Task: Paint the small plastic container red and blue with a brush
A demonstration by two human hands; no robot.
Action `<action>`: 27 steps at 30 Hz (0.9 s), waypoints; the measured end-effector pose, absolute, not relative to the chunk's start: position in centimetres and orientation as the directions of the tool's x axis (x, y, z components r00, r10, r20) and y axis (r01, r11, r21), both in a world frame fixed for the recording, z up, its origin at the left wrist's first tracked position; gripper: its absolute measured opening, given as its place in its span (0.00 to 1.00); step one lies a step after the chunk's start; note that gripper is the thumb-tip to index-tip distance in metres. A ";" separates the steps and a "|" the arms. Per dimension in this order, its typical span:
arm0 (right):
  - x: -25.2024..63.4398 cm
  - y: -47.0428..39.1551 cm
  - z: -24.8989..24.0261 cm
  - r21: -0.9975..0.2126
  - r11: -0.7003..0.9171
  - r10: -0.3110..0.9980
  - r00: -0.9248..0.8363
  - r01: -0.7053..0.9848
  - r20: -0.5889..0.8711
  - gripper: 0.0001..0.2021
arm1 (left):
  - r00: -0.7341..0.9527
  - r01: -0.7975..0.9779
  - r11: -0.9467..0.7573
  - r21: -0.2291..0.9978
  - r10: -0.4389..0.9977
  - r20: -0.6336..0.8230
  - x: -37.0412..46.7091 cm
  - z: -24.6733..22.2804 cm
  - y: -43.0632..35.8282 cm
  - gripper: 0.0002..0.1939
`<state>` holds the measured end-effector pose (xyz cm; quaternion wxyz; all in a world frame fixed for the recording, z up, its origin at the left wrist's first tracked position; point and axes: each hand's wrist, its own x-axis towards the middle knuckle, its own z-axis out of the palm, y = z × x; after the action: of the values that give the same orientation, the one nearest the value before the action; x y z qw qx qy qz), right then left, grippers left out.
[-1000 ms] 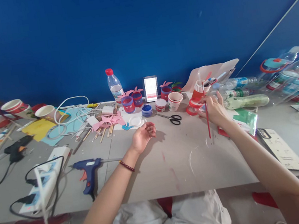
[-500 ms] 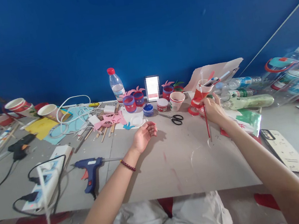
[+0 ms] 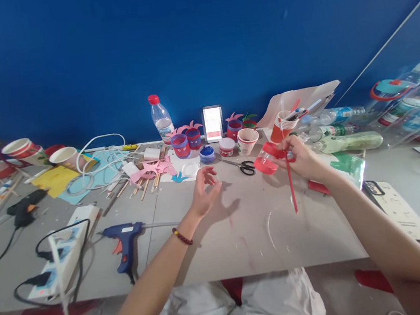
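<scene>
My right hand grips a clear plastic piece with red painted bands, raised over the right middle of the table. A thin red stick also hangs down from the fingers of that hand. Nothing is in my left hand, which hovers over the middle with its fingers apart and curved. Between the hands, farther back, lie black-handled scissors. A blue paint jar and a red paint jar stand beyond, beside stacked paper cups.
A blue glue gun and a white power strip with cables lie at the left. Painted cups and a red-capped bottle stand at the back. Plastic bottles crowd the right, near a red cup of pens.
My right hand has lifted the red-banded plastic piece towards me, away from the pen cup. My left hand has turned and its fingers have spread.
</scene>
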<state>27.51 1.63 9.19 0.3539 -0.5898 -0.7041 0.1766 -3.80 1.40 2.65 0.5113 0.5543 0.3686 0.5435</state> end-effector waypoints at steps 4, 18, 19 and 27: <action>25.0 -0.1 11.4 -0.780 0.287 0.957 -0.205 0.556 0.207 0.22 | 0.246 0.145 -0.657 0.740 0.748 0.616 -3.3 2.4 0.5 0.34; 21.6 -0.1 12.7 -0.949 0.250 0.710 -0.702 0.191 0.046 0.18 | 0.489 0.022 -0.631 0.775 0.683 0.542 -3.3 2.6 0.1 0.65; 21.6 0.0 12.5 -0.955 0.241 0.699 -0.713 0.175 0.045 0.18 | 0.499 0.016 -0.626 0.780 0.681 0.536 -3.3 2.4 0.2 0.65; 21.5 0.6 11.7 -0.973 0.177 0.688 -0.725 0.148 0.015 0.20 | 0.558 0.045 -0.652 0.756 0.644 0.523 -3.4 2.9 0.1 0.56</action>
<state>21.55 0.56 11.72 0.2352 -0.2865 -0.7301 0.5740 -3.37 0.13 2.86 0.3580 0.8067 0.2135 0.4189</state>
